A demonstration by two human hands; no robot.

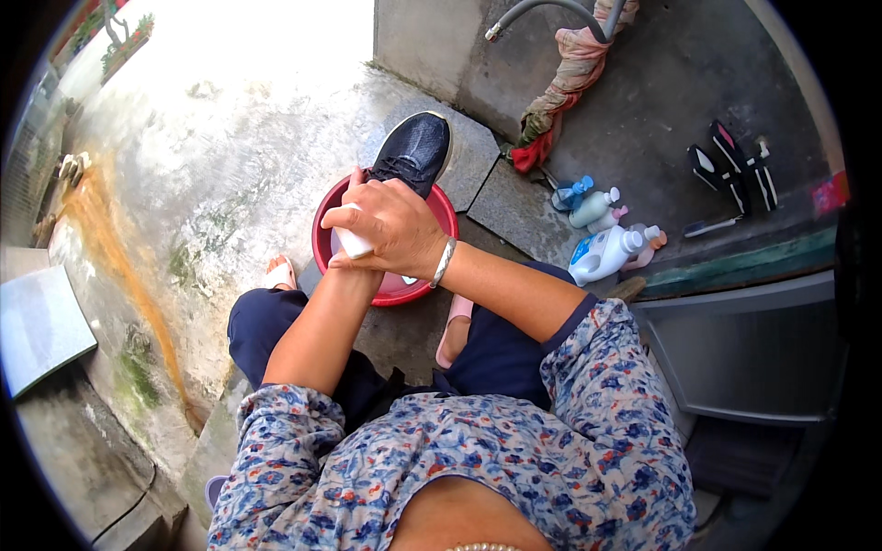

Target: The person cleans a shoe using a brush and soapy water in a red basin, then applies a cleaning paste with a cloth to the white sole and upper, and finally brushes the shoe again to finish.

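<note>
A dark shoe (413, 151) with a pale sole edge sits over the far rim of a red basin (447, 220), toe pointing away from me. My right hand (400, 220), a silver bracelet at its wrist, is closed on a small white block (353, 242); whether it is soap or sponge I cannot tell. Beneath it, my left hand (356, 179) is mostly hidden. Its fingertips show beside the shoe's opening, and it appears to grip the shoe. The hands overlap above the basin, whose inside is largely covered by them.
Several pump and detergent bottles (602, 255) stand to the right, with a brush (712, 227) and black-and-white shoe-like items (726, 165) beyond. A twisted cloth (570, 83) and a grey hose (551, 7) hang at the far right. A grey appliance (753, 349) is near my right elbow.
</note>
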